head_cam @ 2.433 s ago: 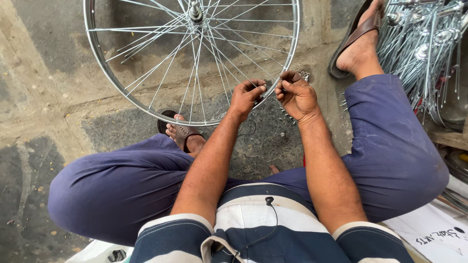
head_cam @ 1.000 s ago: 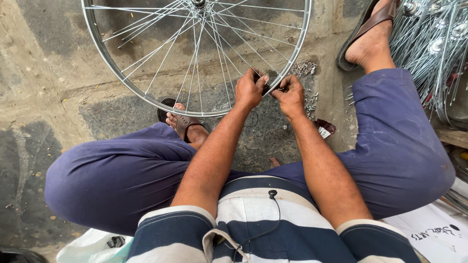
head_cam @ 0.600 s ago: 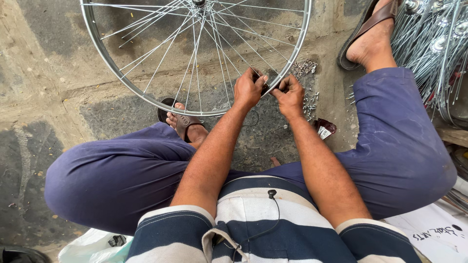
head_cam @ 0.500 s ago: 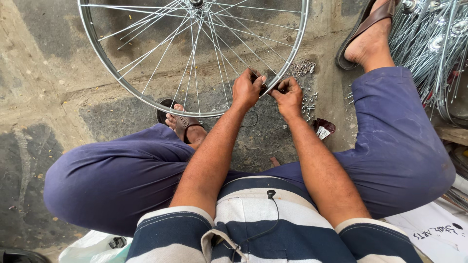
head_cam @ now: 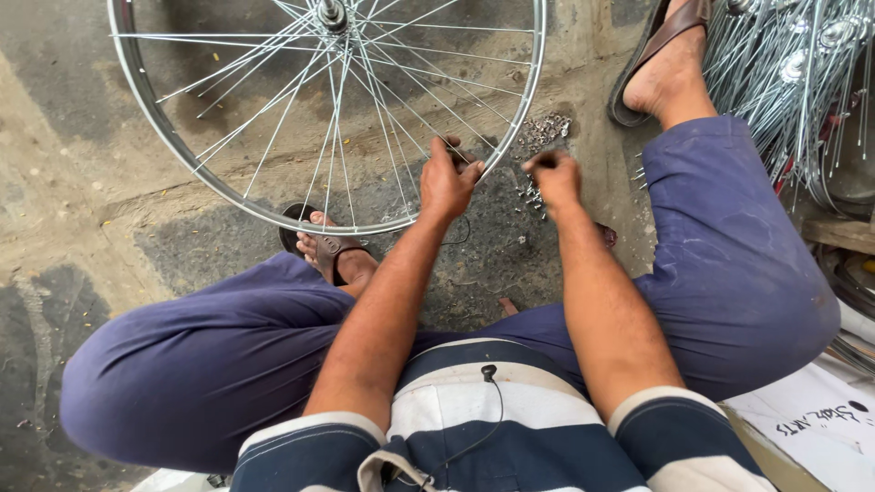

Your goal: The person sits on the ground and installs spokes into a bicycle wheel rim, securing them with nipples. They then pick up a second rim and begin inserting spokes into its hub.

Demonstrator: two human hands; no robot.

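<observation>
A silver spoked bicycle wheel (head_cam: 228,196) stands on the ground in front of me, its hub (head_cam: 332,13) at the top edge. My left hand (head_cam: 447,180) grips the rim at its lower right, thumb and fingers pinched around a spoke end. My right hand (head_cam: 552,175) is a short way right of the rim and does not touch it. Its fingers are pinched on a small dark object that I cannot make out. Several small metal spoke nipples (head_cam: 543,133) lie scattered on the ground just beyond both hands.
I sit with knees spread in blue trousers, my sandalled left foot (head_cam: 326,251) under the rim and my right foot (head_cam: 670,64) at the upper right. A bundle of spoked wheels (head_cam: 802,82) leans at the right. White paper (head_cam: 820,419) lies by my right thigh.
My right hand has come off the rim and moved right, away from the left hand. The left hand stays on the rim. The view has shifted slightly.
</observation>
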